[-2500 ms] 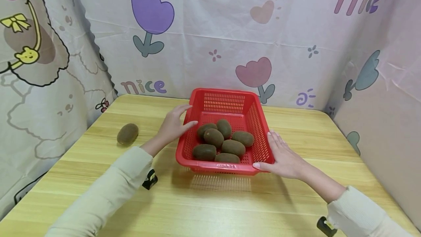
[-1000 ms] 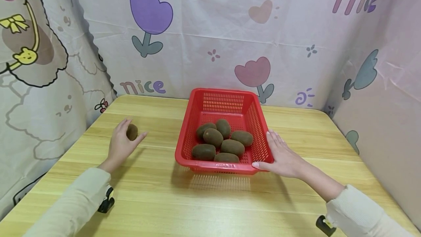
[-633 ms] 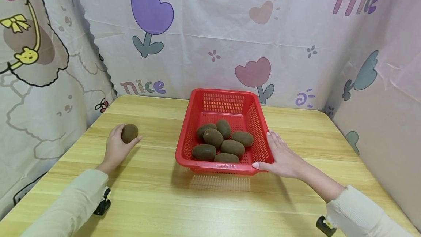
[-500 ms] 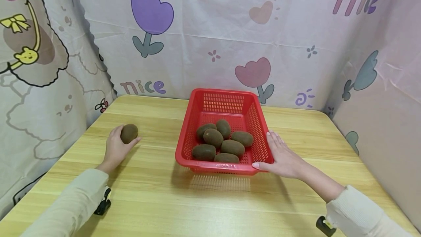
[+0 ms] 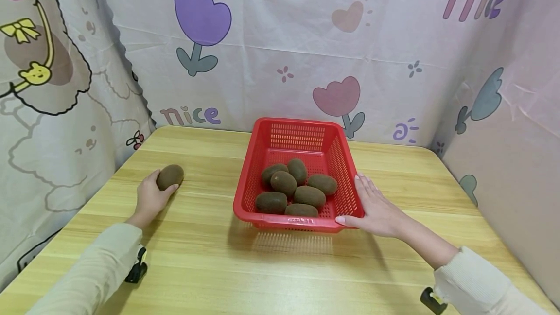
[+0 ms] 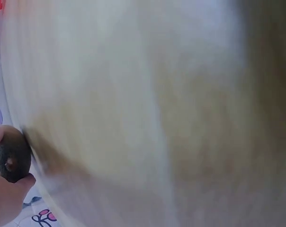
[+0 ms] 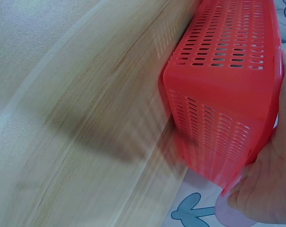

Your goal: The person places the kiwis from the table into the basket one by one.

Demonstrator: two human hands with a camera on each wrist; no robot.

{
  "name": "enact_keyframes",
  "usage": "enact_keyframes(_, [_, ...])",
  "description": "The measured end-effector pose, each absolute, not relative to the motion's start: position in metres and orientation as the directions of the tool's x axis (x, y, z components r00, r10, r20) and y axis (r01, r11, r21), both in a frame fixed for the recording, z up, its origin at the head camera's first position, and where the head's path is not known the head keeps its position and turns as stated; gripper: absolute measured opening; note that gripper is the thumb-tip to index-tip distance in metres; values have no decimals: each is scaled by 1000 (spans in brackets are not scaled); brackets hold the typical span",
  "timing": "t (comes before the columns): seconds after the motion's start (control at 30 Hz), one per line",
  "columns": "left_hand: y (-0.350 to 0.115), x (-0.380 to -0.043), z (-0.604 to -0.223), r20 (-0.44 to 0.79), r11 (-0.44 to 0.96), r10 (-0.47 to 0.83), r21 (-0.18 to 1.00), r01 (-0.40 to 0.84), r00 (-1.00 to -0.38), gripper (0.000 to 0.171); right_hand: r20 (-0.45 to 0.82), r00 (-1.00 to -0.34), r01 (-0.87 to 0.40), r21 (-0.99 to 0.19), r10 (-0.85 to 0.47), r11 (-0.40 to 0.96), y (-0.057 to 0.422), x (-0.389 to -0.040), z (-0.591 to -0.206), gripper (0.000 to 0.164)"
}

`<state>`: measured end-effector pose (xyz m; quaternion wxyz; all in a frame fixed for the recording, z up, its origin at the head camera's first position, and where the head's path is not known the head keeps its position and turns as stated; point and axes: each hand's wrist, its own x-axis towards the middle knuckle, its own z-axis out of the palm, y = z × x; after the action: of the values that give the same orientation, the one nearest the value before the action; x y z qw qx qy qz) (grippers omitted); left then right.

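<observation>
At the table's left, my left hand holds a brown kiwi between thumb and fingers. The left wrist view has this kiwi at its left edge, one end facing the camera, with the thumb against its side. A red perforated plastic basket stands in the middle, several kiwis lying on its floor toward the near end. My right hand rests on the basket's near right corner, fingers straight along the right side and thumb on the front rim. In the right wrist view the palm lies along the basket rim.
The basket stands on a pale wooden table. Behind the table hangs a printed cloth with tulips and lettering, and more cloth closes in the left and right sides. Dark wrist cameras are strapped under both sleeves.
My left hand has left the basket's left rim, moved left to the lone kiwi and taken hold of it. The kiwi has turned and shifted slightly. My right hand and the basket stay put.
</observation>
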<state>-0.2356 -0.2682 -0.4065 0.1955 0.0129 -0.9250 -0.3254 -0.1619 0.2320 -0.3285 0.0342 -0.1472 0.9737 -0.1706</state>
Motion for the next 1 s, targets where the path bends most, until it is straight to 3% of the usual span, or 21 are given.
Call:
enact_keyframes(0.23, [-270, -238, -404, 386, 810, -148, 576, 113, -910, 51, -18, -955, -273, -343, -297, 899, 232, -162, -329, 110])
enact_keyframes(0.47, [-269, -238, -398, 329, 807, -140, 584, 85, -934, 52, -14, -953, -281, -345, -304, 896, 232, -162, -328, 110])
enact_keyframes(1.0, [-259, -245, -380, 324, 760, -58, 628, 169, -944, 57, -14, -952, -281, -347, -305, 895, 232, -162, -329, 109])
